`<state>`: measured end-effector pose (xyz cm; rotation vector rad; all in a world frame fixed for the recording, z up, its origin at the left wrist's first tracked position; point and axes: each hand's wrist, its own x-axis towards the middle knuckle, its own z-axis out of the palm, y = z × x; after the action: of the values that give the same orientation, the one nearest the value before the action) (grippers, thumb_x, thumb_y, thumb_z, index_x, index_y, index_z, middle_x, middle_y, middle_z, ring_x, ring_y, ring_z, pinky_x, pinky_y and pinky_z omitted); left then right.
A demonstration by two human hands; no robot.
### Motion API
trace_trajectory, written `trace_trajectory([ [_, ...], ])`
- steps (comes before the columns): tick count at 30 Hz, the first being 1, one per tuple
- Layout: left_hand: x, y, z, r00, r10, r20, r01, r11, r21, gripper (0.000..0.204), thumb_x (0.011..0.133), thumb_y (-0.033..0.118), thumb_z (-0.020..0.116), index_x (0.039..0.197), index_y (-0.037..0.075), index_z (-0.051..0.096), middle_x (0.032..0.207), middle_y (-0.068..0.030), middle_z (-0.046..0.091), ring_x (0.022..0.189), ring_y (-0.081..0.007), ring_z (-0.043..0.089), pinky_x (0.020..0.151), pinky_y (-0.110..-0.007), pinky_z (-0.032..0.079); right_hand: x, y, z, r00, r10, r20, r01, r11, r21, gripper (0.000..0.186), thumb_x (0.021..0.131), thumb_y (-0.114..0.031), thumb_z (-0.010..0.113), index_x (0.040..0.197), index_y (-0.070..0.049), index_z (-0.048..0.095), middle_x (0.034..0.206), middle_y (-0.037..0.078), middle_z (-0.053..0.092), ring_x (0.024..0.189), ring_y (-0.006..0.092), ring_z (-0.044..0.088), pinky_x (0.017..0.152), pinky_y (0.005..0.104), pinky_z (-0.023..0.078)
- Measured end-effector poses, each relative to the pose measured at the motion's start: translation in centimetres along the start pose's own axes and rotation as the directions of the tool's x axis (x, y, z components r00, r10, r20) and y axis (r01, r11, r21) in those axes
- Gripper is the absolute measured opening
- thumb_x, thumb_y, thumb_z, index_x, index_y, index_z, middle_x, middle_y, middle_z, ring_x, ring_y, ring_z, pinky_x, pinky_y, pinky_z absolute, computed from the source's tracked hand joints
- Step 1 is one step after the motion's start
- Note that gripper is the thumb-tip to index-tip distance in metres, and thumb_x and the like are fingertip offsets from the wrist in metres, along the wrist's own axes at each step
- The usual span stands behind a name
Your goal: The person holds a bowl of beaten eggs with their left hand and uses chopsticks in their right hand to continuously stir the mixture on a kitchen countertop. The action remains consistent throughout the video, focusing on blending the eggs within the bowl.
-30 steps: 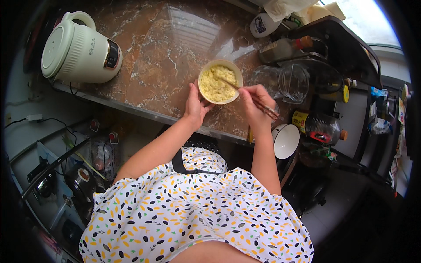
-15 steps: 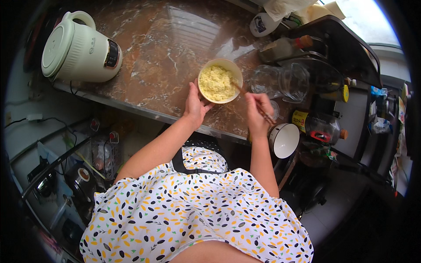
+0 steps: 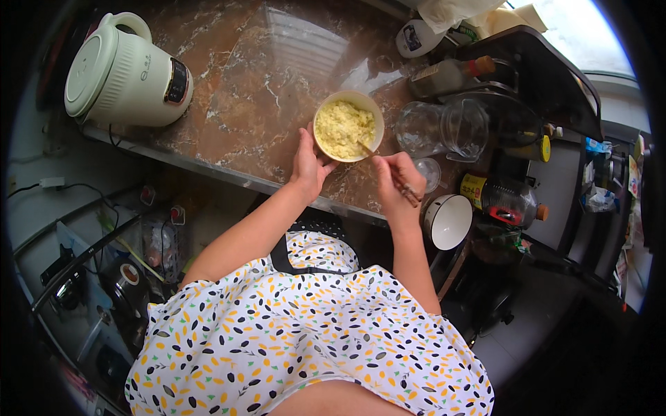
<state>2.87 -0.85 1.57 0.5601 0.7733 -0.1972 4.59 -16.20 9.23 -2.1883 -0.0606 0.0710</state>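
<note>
A pale cream bowl [image 3: 379, 119] stands on the brown marbled counter, close to its front edge. Crumbly yellow mash [image 3: 343, 126], which looks like egg or potato, fills much of it. My left hand [image 3: 310, 166] cups the bowl's near left side, thumb against the wall and fingers curling under, partly hidden. Wooden chopsticks [image 3: 365, 147] are gripped in my right hand [image 3: 399, 182], their tips in the mash at the near right rim and their back ends jutting out behind the fist.
A pale green electric kettle [image 3: 132, 76] stands at the left. To the right are a clear glass jug [image 3: 444, 130], a small clear lid [image 3: 429, 173], an empty white bowl [image 3: 449, 222] and a dark sauce bottle [image 3: 503, 201]. Another bottle [image 3: 451, 75] lies farther back.
My right hand has shifted left and nearer to me, bringing the chopstick tips from the bowl's right side to its near right. My left hand keeps its place on the bowl.
</note>
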Motion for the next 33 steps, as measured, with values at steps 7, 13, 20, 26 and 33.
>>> trace_trajectory([
  [7, 0.3, 0.0, 0.0, 1.0, -0.004, -0.004, 0.004, 1.0, 0.01, 0.06, 0.1, 0.055, 0.013, 0.148, 0.022, 0.025, 0.148, -0.0068, 0.034, 0.134, -0.0235, 0.037, 0.11, -0.047, 0.031, 1.9, -1.8, -2.3, 0.998, -0.006, -0.058, 0.007, 1.0, 0.021, 0.013, 0.087, -0.01, 0.069, 0.082, 0.0, 0.062, 0.062, 0.005, 0.061, 0.054, 0.0055, 0.051, 0.052, 0.0226, 0.041],
  [13, 0.2, 0.0, 0.2, 1.0, -0.002, 0.02, 0.003, 1.0, -0.007, 0.06, 0.1, 0.056, 0.013, 0.148, 0.023, 0.025, 0.148, -0.0066, 0.034, 0.134, -0.0237, 0.037, 0.11, -0.047, 0.031, 0.8, -0.9, -1.2, 0.994, 0.067, 0.091, -0.064, 0.997, -0.041, 0.024, 0.09, -0.016, 0.065, 0.075, -0.001, 0.054, 0.058, 0.01, 0.057, 0.049, 0.0133, 0.049, 0.049, 0.0286, 0.041],
  [20, 0.7, 0.0, -0.2, 1.0, -0.003, 0.018, 0.003, 1.0, -0.006, 0.059, 0.101, 0.055, 0.014, 0.148, 0.021, 0.026, 0.148, -0.0065, 0.034, 0.134, -0.0241, 0.037, 0.11, -0.047, 0.031, 2.4, -0.9, 2.2, 0.99, 0.13, 0.045, -0.138, 0.931, 0.339, 0.024, 0.093, -0.02, 0.06, 0.079, 0.0, 0.058, 0.07, 0.005, 0.065, 0.062, 0.0075, 0.055, 0.057, 0.0241, 0.043],
  [26, 0.2, 0.2, 0.5, 1.0, 0.0, -0.01, 0.0, 1.0, -0.009, 0.059, 0.1, 0.055, 0.015, 0.148, 0.021, 0.027, 0.147, -0.0067, 0.035, 0.134, -0.024, 0.037, 0.11, -0.047, 0.031, 2.8, 1.7, -0.8, 0.992, 0.096, -0.077, -0.091, 0.994, 0.066, 0.016, 0.088, -0.014, 0.067, 0.081, 0.0, 0.062, 0.067, 0.002, 0.061, 0.062, 0.0045, 0.053, 0.055, 0.0214, 0.042],
  [33, 0.6, 0.0, -0.2, 1.0, 0.002, 0.012, -0.002, 1.0, -0.011, 0.06, 0.1, 0.056, 0.016, 0.148, 0.022, 0.026, 0.147, -0.007, 0.035, 0.133, -0.0242, 0.037, 0.11, -0.046, 0.031, 1.9, 1.4, 1.7, 0.975, 0.22, 0.041, -0.216, 0.876, 0.432, 0.015, 0.09, -0.012, 0.066, 0.082, -0.001, 0.059, 0.075, 0.005, 0.066, 0.068, 0.0084, 0.062, 0.062, 0.0218, 0.048],
])
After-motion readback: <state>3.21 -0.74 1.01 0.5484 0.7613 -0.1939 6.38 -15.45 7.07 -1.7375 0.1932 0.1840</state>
